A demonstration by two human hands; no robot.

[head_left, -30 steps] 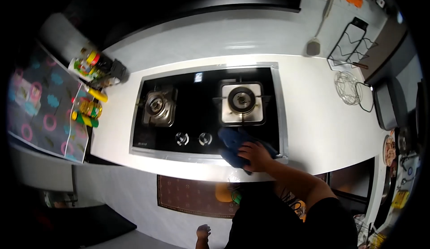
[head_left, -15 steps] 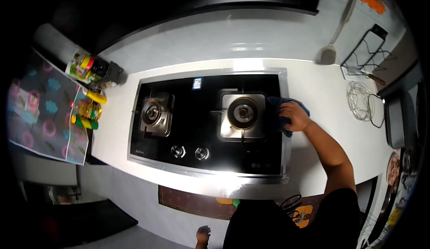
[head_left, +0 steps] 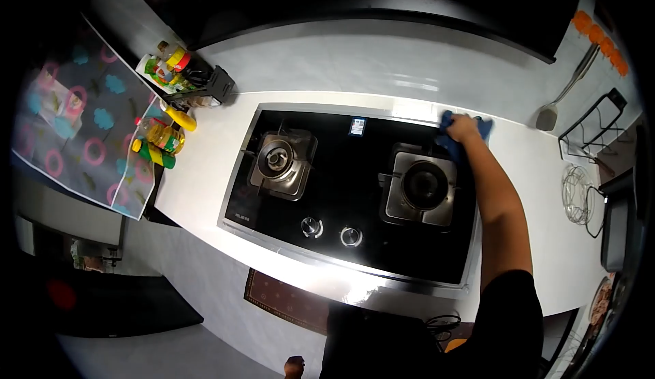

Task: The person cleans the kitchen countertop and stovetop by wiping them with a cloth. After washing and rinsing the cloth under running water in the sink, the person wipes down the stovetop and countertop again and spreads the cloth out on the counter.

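My right hand [head_left: 464,128] is closed on a blue cloth [head_left: 453,148], pressing it on the back right corner of a black glass gas stove [head_left: 344,174]. Parts of the cloth stick out on both sides of the fingers. The stove has a left burner [head_left: 276,161], a right burner [head_left: 424,184] and two knobs, the left knob [head_left: 312,227] and the right knob [head_left: 351,236], near its front edge. Low in the view, away from the counter, hangs my left hand [head_left: 294,365]; it is small and dark, and its fingers cannot be made out.
Sauce bottles [head_left: 181,65] stand in a rack at the left, beside an oil bottle [head_left: 164,137] and a patterned cover [head_left: 89,120]. On the right are a spatula [head_left: 548,116] against the wall, a black wire rack [head_left: 593,130] and a coiled wire rack [head_left: 576,195].
My right hand has slid the cloth from the stove's right edge back to its far right corner. The view has turned and shifted; my left hand shows lower in it.
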